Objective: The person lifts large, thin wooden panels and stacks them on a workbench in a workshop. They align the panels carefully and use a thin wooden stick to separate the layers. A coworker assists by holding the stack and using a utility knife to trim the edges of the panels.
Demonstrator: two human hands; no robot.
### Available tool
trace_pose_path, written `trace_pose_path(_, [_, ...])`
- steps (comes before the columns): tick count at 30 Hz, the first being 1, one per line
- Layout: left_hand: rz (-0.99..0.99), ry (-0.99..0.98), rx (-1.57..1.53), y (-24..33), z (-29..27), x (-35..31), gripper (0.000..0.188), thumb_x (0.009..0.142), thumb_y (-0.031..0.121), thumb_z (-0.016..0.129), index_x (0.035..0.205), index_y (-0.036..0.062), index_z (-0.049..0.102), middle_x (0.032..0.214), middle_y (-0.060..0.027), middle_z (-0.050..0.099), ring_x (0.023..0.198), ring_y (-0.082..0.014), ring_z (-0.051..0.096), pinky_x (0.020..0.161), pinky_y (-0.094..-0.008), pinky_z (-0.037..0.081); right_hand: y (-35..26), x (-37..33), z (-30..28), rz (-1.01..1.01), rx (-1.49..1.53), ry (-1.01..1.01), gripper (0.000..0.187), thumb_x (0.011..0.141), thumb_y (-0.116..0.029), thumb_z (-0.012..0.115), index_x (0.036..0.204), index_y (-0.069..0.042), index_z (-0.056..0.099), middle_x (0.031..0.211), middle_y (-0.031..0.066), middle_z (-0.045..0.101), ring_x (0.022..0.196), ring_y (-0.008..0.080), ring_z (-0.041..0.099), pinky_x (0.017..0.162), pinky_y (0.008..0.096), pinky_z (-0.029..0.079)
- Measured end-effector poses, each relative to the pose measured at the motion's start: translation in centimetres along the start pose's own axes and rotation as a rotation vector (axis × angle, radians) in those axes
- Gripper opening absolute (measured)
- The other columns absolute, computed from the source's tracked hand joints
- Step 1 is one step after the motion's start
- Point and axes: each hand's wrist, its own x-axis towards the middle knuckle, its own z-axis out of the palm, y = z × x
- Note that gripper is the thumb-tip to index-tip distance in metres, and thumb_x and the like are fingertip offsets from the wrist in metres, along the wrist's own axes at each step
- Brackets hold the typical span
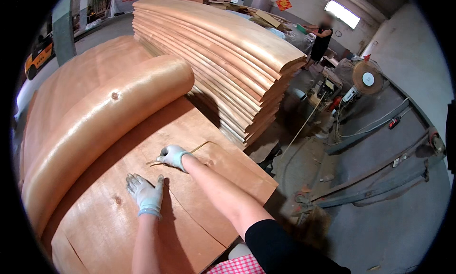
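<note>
My left hand point(145, 193), in a pale, grey-stained work glove, lies flat on a sheet of reddish-brown wood veneer point(118, 226) with its fingers apart. Farther off and to its right, my right hand point(173, 157), gloved the same way, is closed at the fingertips on a thin brown strip point(198, 145). The strip runs along the sheet on both sides of the glove; its material is too small to tell. Beyond both hands, part of the veneer is rolled over in a thick curl point(109, 110). A thin seam line crosses the sheet near my left hand.
A tall stack of folded veneer sheets point(213, 46) stands behind the work surface. At right are a round fan point(366, 79), a metal frame point(370, 188) and loose cables. Another person point(321, 41) stands at the far back. An orange vehicle point(39, 57) shows at far left.
</note>
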Motion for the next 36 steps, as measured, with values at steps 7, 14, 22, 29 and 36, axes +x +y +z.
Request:
trace_pose_path(7, [0.012,0.018,-0.041,0.6,1.4,0.1,0.121,0.072,0.072,0.057,0.142,-0.0173,0.014,0.152,-0.0332,0.011,0.144,-0.0433,0.004,0.117,-0.0471,0.001,1.9,0.2,0.4,0.040,0.442,0.020,0.020,0.087,-0.027,0.068,0.086,-0.007,0.066,0.068,0.0011,0.060,0.053,0.0096,0.049,0.048,0.0259,0.041])
trace_pose_path(14, [0.017,0.142,-0.072,0.9,1.5,-0.6,0.111,0.072,0.066,0.062,0.140,-0.0140,0.027,0.151,-0.0270,0.023,0.144,-0.0369,0.014,0.117,-0.0456,0.007,0.7,-0.7,-0.4,0.109,0.511,-0.084,0.020,0.089,-0.025,0.068,0.091,-0.005,0.066,0.069,0.0018,0.061,0.057,0.0106,0.053,0.049,0.0247,0.040])
trace_pose_path(22, [0.105,0.250,-0.141,1.1,2.2,-0.5,0.106,0.071,0.064,0.063,0.138,-0.0120,0.033,0.145,-0.0263,0.033,0.138,-0.0394,0.026,0.116,-0.0459,0.015,-0.3,0.6,0.8,0.050,-0.015,-0.163,0.029,0.083,-0.028,0.071,0.092,-0.001,0.069,0.077,0.0073,0.068,0.065,0.0153,0.060,0.061,0.0297,0.049])
trace_pose_path(29, [0.184,0.182,-0.071,1.4,1.0,-1.0,0.087,0.077,0.057,0.061,0.138,-0.0011,0.040,0.144,-0.0264,0.035,0.138,-0.0388,0.026,0.115,-0.0469,0.016,-0.3,0.8,0.8,0.046,-0.121,-0.153,0.035,0.080,-0.032,0.071,0.096,-0.001,0.071,0.085,0.0102,0.071,0.073,0.0183,0.064,0.070,0.0323,0.051])
trace_pose_path(36, [0.340,0.269,-0.110,0.1,3.6,0.6,0.074,0.082,0.056,0.055,0.138,0.0087,0.046,0.145,-0.0247,0.035,0.138,-0.0379,0.027,0.114,-0.0514,0.016,0.2,1.1,-1.1,0.074,-0.313,-0.156,0.027,0.082,-0.028,0.065,0.094,-0.004,0.072,0.083,0.0134,0.071,0.068,0.0222,0.064,0.066,0.0365,0.050])
